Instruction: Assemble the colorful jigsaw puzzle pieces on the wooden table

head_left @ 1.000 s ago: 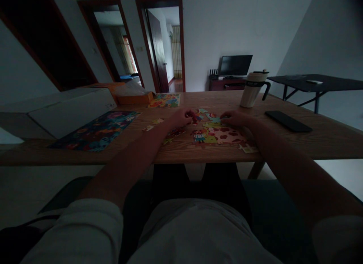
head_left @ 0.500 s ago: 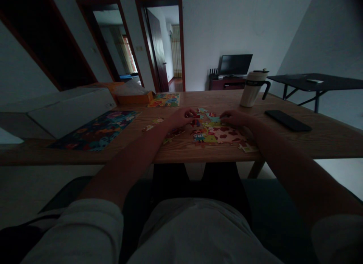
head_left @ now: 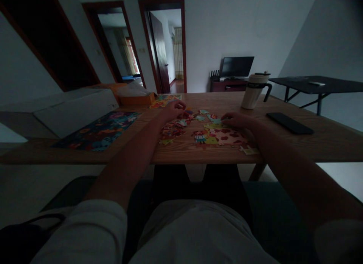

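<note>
My left hand (head_left: 174, 108) is over the far side of a pile of loose jigsaw pieces (head_left: 173, 131), fingers bent and apart. A small red and blue piece (head_left: 188, 112) is by its fingertips; I see nothing clearly held. My right hand (head_left: 234, 119) rests with loosely curved fingers at the upper right of a partly joined puzzle (head_left: 224, 136), touching its edge beside a pale teal piece (head_left: 215, 120). The puzzle shows a pink area with dark red spots and a small figure. Further loose pieces (head_left: 202, 112) lie between the hands.
A dark, colourful picture sheet (head_left: 99, 131) lies left, before a white box (head_left: 76, 109). Behind are an orange box (head_left: 137, 100) with plastic and a yellow picture sheet (head_left: 161, 100). A handled tumbler (head_left: 251, 93) and a black phone-like slab (head_left: 289, 123) are on the right.
My left hand has moved left and slightly away from me, off the middle pieces, uncovering the loose pile. The red and blue piece now appears further left. My right hand has barely moved.
</note>
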{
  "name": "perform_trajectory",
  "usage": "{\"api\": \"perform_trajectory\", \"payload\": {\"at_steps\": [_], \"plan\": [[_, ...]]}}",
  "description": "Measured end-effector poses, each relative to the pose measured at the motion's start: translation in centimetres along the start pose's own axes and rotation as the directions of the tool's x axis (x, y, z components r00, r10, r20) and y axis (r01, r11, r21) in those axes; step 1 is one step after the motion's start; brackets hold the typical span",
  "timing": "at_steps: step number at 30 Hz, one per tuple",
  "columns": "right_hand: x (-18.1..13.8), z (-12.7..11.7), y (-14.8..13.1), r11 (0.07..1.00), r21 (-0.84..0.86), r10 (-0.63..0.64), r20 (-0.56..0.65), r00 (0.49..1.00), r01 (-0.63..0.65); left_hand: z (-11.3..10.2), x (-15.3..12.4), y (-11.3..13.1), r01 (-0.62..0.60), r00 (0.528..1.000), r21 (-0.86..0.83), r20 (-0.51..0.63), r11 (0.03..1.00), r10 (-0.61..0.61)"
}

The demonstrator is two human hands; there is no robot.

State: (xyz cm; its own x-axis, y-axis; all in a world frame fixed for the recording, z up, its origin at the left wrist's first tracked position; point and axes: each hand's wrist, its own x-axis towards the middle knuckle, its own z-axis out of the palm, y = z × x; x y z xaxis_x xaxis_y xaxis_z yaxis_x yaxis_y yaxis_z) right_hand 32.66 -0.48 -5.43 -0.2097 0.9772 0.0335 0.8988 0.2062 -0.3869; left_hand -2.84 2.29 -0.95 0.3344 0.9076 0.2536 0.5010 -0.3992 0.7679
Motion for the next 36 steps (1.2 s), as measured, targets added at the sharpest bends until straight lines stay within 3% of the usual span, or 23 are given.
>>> {"api": "perform_trajectory", "payload": {"at_steps": [9, 25, 28, 33, 36], "plan": [[0.2, -0.1, 0.2, 1.000, -0.026, 0.014, 0.007, 1.000, -0.014, -5.1, 0.3, -2.1, 0.192, 0.963, 0.057, -0.201, 0.980, -0.177], [0.4, -0.1, 0.6, 1.000, -0.002, -0.021, -0.001, 1.000, 0.021, -6.8, 1.0, -3.5, 0.258, 0.930, 0.164, -0.309, 0.952, -0.199], [0.3, -0.1, 0.5, 1.000, 0.001, -0.019, -0.012, 1.000, 0.019, -6.8, 0.7, -3.3, 0.247, 0.952, 0.256, -0.247, 0.935, -0.184], [0.4, 0.0, 0.6, 1.000, -0.005, -0.018, -0.006, 1.000, 0.018, -6.5, 0.4, -3.6, 0.216, 0.972, 0.370, 0.009, 0.904, -0.235], [0.6, 0.0, 0.8, 1.000, -0.022, -0.022, -0.003, 1.000, 0.022, -6.5, 0.4, -3.8, 0.163, 0.974, 0.492, 0.058, 0.855, -0.219]]}}
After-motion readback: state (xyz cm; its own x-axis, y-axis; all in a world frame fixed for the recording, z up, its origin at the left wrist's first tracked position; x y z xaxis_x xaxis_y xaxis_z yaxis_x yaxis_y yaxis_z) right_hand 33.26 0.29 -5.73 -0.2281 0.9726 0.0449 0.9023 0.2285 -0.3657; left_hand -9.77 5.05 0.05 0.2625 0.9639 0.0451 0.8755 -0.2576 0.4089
